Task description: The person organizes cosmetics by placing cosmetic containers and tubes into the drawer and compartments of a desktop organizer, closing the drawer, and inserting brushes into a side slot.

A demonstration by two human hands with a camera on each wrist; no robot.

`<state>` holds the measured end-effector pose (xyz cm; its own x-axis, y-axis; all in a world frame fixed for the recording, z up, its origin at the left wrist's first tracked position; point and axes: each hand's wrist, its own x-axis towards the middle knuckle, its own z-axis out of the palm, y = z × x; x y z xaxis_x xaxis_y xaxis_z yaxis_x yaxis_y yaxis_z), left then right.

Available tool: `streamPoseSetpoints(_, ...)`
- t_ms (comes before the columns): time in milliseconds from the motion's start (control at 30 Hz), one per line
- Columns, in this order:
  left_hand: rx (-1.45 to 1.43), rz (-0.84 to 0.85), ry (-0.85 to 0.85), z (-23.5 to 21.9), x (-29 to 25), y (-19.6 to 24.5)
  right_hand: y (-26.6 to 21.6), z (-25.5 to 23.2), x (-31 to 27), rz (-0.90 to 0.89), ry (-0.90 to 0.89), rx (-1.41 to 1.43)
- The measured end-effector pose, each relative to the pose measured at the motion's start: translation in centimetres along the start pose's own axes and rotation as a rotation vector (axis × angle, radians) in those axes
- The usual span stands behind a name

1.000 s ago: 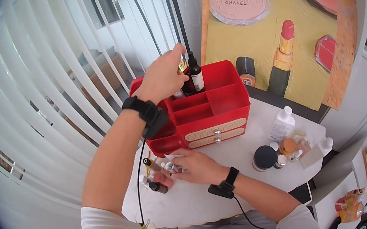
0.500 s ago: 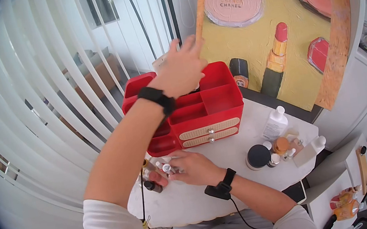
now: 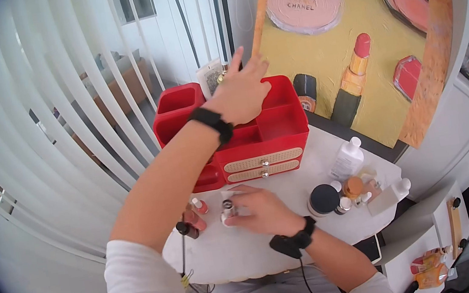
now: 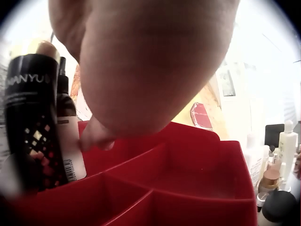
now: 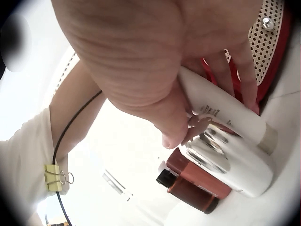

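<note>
My left hand (image 3: 238, 93) is over the back of the red organizer (image 3: 283, 123), fingers spread. Beside it in the left wrist view stand a black patterned bottle (image 4: 35, 122) and a white-labelled bottle (image 4: 70, 146); its thumb is near the label, and contact is unclear. On the table in front of the drawers, my right hand (image 3: 266, 212) holds a small silver-and-white bottle (image 5: 230, 160) between thumb and fingers. A white tube (image 5: 225, 108) lies beneath the fingers. Nearby are a red bottle (image 5: 202, 176) and a dark brown bottle (image 5: 193, 193).
On the table's right are a black-lidded jar (image 3: 324, 200), an orange-lidded jar (image 3: 353, 186) and white bottles, one standing (image 3: 347, 157). A makeup painting (image 3: 317, 47) leans behind. Blinds (image 3: 75, 110) hang at left. A cable runs from each wrist.
My left hand has let go of the bottle it gripped in the organizer and spread its fingers, shifting right. My right hand now sits farther from the red and brown bottles.
</note>
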<state>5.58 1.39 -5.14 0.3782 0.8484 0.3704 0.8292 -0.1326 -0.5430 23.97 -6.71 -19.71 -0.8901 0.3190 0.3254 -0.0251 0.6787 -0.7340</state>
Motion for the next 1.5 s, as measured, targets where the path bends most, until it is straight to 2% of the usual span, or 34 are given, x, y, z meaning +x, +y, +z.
streamPoseSetpoints(33,0.002,0.003,0.0,-1.0,-1.0,-0.4,0.2,-1.0,-0.5,-0.012,0.033,0.047)
streamPoseSetpoints(100,-0.278,-0.086,0.249,-4.2,-4.3,-1.2,-1.8,-5.2,-0.3,-0.006,0.074,0.228)
streamPoseSetpoints(167,-0.378,-0.131,0.345,-6.8,-8.0,-2.1,-3.3,-9.1,0.8,0.009,0.23,0.312)
streamPoseSetpoints(233,-0.551,-0.225,0.211,-8.7,-12.0,-3.2,-4.4,-13.6,3.3,-0.153,0.373,0.152)
streamPoseSetpoints(300,-0.722,-0.332,0.247,-8.7,-15.7,-2.7,-4.2,-16.5,6.2,-0.053,0.509,-0.004)
streamPoseSetpoints(433,-0.708,-0.376,0.189,-8.3,-21.8,-1.0,1.4,-18.1,12.2,0.011,0.591,-0.177)
streamPoseSetpoints(500,-0.586,-0.403,0.187,-8.5,-24.1,0.0,4.0,-17.8,13.9,0.072,0.657,-0.403)
streamPoseSetpoints(533,-0.579,-0.402,0.193,-8.8,-25.2,0.5,4.3,-17.7,14.1,0.065,0.661,-0.404)
streamPoseSetpoints(600,-0.522,-0.44,0.133,-9.4,-27.4,1.3,4.6,-17.2,14.2,0.215,0.556,-0.366)
streamPoseSetpoints(700,-0.598,-0.512,0.14,-9.3,-29.7,2.4,4.5,-16.5,14.0,0.147,0.538,-0.525)
streamPoseSetpoints(800,-0.61,-0.554,0.101,-9.1,-30.5,3.5,5.7,-16.4,14.8,0.235,0.433,-0.42)
streamPoseSetpoints(833,-0.617,-0.542,0.111,-9.0,-30.4,3.8,5.6,-16.7,14.7,0.241,0.444,-0.431)
streamPoseSetpoints(900,-0.657,-0.555,0.101,-8.7,-30.3,4.6,5.6,-17.3,14.3,0.243,0.352,-0.37)
streamPoseSetpoints(933,-0.652,-0.552,0.103,-8.5,-30.4,4.7,6.3,-17.5,13.9,0.143,0.352,-0.342)
streamPoseSetpoints(967,-0.662,-0.563,0.115,-8.3,-30.5,4.9,7.0,-17.6,13.5,0.142,0.34,-0.357)
streamPoseSetpoints(1033,-0.741,-0.644,0.121,-8.3,-30.9,5.4,7.4,-17.5,12.8,-0.169,0.487,-0.197)
streamPoseSetpoints(1067,-0.745,-0.658,0.12,-8.2,-31.2,5.7,7.6,-17.8,12.3,-0.17,0.473,-0.196)
streamPoseSetpoints(1133,-0.777,-0.702,0.131,-7.9,-31.7,6.0,6.3,-18.5,11.5,0.13,0.49,-0.14)
streamPoseSetpoints(1167,-0.777,-0.709,0.13,-7.8,-32.0,6.1,5.7,-18.6,11.7,0.129,0.483,-0.139)
streamPoseSetpoints(1233,-0.747,-0.707,0.122,-7.5,-32.6,6.4,5.0,-19.0,12.2,0.33,0.251,-0.508)
streamPoseSetpoints(1367,-0.729,-0.723,0.096,-7.6,-33.8,6.8,8.7,-17.9,14.4,0.297,0.272,-0.558)
streamPoseSetpoints(1433,-0.758,-0.79,0.073,-7.4,-34.8,7.1,9.3,-17.4,14.7,0.236,0.366,-0.492)
streamPoseSetpoints(1500,-0.793,-0.824,0.059,-7.5,-35.4,7.3,9.6,-17.5,14.5,0.209,0.366,-0.386)
